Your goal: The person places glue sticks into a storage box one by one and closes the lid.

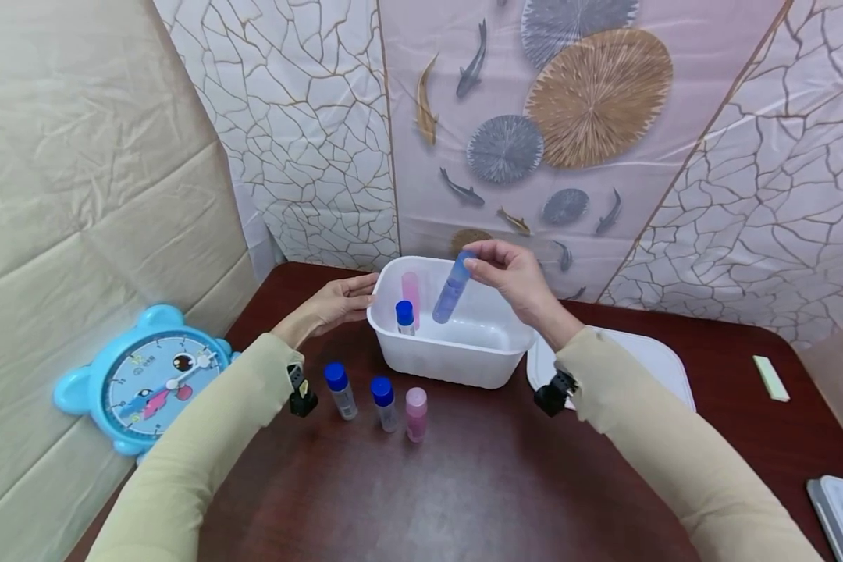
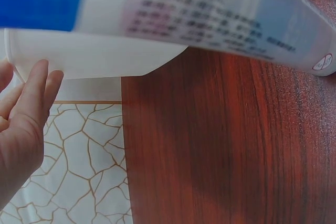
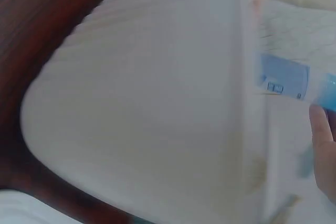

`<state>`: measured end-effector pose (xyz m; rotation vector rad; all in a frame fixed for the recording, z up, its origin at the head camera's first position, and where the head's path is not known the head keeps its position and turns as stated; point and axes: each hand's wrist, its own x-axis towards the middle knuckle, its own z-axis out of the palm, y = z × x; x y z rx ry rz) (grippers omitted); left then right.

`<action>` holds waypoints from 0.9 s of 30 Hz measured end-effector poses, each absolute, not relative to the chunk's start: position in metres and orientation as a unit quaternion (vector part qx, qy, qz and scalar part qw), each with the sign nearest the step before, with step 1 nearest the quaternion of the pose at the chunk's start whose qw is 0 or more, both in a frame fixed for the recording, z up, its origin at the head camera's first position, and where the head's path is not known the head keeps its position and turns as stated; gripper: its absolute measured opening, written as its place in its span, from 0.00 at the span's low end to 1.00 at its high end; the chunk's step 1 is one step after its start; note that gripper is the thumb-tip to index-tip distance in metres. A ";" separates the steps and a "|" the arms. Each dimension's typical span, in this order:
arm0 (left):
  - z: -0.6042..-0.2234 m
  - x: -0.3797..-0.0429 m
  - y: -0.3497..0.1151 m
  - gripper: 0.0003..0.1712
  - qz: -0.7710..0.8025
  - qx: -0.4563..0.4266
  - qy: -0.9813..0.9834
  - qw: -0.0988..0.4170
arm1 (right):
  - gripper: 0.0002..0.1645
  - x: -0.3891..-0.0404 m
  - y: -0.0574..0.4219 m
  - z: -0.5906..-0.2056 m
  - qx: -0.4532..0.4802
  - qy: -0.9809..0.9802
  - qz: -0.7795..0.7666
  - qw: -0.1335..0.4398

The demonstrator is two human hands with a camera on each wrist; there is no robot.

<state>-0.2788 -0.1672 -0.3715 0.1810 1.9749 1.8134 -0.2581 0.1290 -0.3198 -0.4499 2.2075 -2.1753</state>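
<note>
Pinched by its top in our right hand (image 1: 513, 277), a blue bottle (image 1: 451, 290) hangs tilted over the white tub (image 1: 457, 355) — near the table's (image 1: 464, 484) far edge. Our left hand (image 1: 337, 303) rests straight-fingered against the tub's left rim. Three small bottles (image 1: 382, 402) stand before the tub; bare wood reaches the near edge.
</note>
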 end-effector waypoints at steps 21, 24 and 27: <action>-0.372 -0.279 -0.169 0.34 0.667 0.078 0.703 0.232 | 0.15 -0.290 0.099 -0.372 -0.050 0.847 -0.529 0.020; -0.372 -0.279 -0.169 0.34 0.666 0.074 0.705 0.231 | 0.15 -0.291 0.099 -0.373 -0.054 0.851 -0.523 0.019; -0.373 -0.279 -0.169 0.34 0.665 0.070 0.708 0.228 | 0.16 -0.292 0.099 -0.374 -0.055 0.848 -0.526 0.025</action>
